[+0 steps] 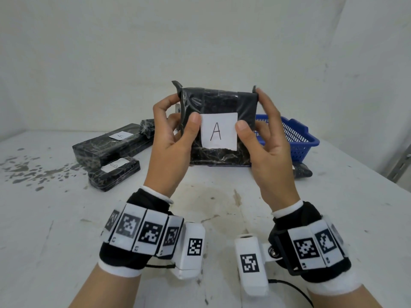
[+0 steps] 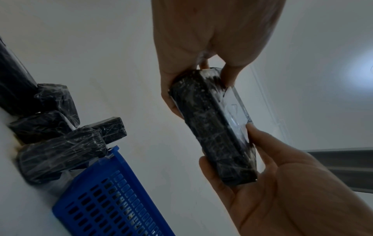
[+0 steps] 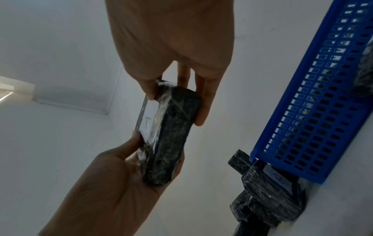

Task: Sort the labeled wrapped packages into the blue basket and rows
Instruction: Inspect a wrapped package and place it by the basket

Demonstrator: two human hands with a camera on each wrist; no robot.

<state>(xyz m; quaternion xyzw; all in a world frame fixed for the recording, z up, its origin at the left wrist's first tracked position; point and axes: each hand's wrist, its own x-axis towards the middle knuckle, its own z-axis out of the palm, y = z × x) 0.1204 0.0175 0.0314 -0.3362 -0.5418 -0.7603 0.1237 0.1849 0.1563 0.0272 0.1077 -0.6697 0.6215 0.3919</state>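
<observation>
Both hands hold a black plastic-wrapped package upright above the table, its white label reading "A" turned toward me. My left hand grips its left edge, thumb on the front beside the label and fingers behind. My right hand grips the right edge the same way. In the left wrist view the package sits between the left hand below and the right hand above. The blue basket stands on the table behind the package, to the right.
On the table at left lie a long wrapped package labelled "A", a shorter labelled one in front of it and a small one behind. Another wrapped package lies by the basket's near corner. A wall stands behind.
</observation>
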